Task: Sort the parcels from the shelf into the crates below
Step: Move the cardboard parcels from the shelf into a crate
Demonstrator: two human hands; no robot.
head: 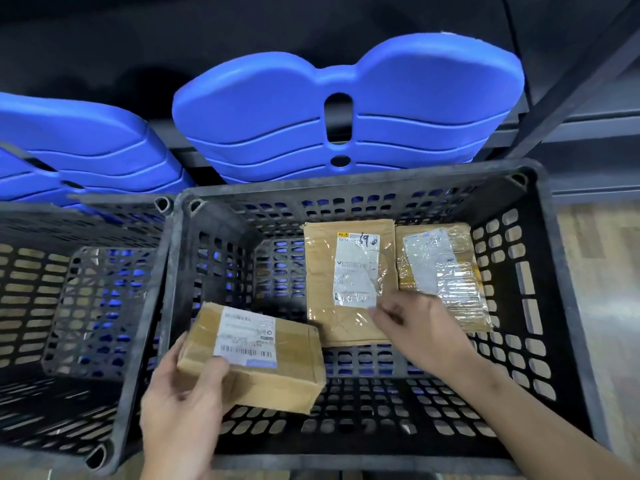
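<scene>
Your left hand (180,407) clamps just one end of the box (256,355); it may twist free. Your right hand (422,327) curls fingers onto the envelope (346,271); whether it pinches, I cannot tell.

Bare left hand (183,403) and right hand (415,327); right forearm (519,410) bare too.

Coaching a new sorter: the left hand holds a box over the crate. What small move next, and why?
Probably lower the box onto the crate floor near left: the left hand grips it above that bare spot; the flat parcel and taped parcel fill the right.
</scene>
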